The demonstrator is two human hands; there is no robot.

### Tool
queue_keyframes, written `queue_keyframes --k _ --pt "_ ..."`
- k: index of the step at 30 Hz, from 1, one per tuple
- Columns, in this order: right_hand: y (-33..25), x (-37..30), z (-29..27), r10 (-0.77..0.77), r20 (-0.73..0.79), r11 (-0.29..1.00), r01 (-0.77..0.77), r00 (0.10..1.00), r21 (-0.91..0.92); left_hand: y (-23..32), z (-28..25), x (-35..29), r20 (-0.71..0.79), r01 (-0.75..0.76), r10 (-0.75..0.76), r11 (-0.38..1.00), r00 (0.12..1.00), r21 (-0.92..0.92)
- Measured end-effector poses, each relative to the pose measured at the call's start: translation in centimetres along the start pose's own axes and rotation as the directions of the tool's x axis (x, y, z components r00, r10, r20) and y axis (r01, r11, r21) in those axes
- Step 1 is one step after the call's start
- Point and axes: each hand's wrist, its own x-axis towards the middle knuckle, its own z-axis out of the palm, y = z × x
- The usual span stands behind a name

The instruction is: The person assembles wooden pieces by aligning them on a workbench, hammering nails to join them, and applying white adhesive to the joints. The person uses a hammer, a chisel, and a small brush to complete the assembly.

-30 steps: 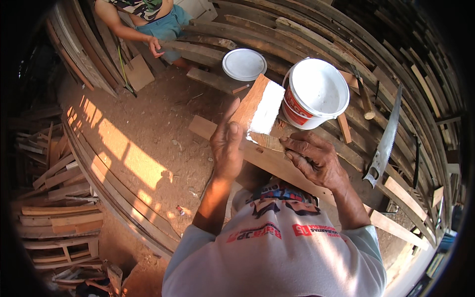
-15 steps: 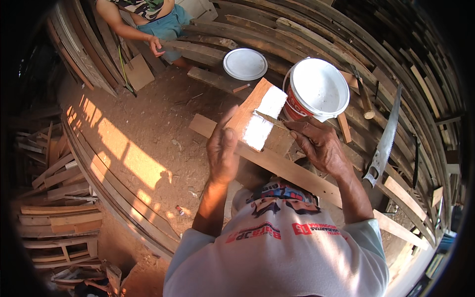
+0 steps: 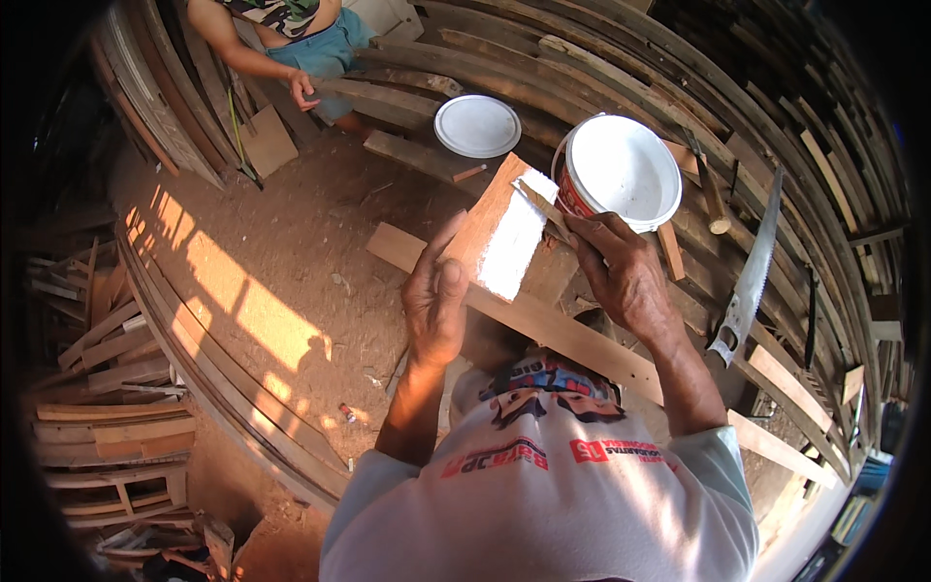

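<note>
My left hand is closed on the edge of a short wooden board, thumb toward me. A thick white coating covers the board's right side; its left strip is bare orange-brown wood. Between the fingers of my right hand is a thin flat wooden stick, whose tip touches the white coating near the board's far end. Just beyond my right hand stands a white bucket, its rim smeared with white and its handle hanging at the side.
A round white lid lies on planks ahead. To the right are a hammer and a handsaw. A long board crosses before my body. Another person's hand is at the far left. Timber stacks line the left.
The stick and my right hand have moved away from me along the board, toward its far end. The white coating looks smoother and more continuous. My left hand keeps its hold.
</note>
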Motion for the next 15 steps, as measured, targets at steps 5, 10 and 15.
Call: queue_keyframes --k 5,10,15 --pt "-0.8 -0.7 -0.9 -0.053 0.158 0.979 0.020 0.986 0.205 -0.3 -0.4 -0.1 -0.025 -0.015 0.016 0.999 1.000 0.045" --pt "-0.1 -0.9 -1.4 -0.109 0.144 0.971 0.075 0.984 0.226 -0.4 -0.1 -0.2 -0.083 0.054 -0.068 0.986 0.994 -0.160" --pt "7.0 3.3 -6.0 0.056 -0.194 0.968 -0.101 0.979 -0.231 -0.1 -0.1 -0.1 -0.150 0.155 -0.197 0.955 0.969 -0.254"
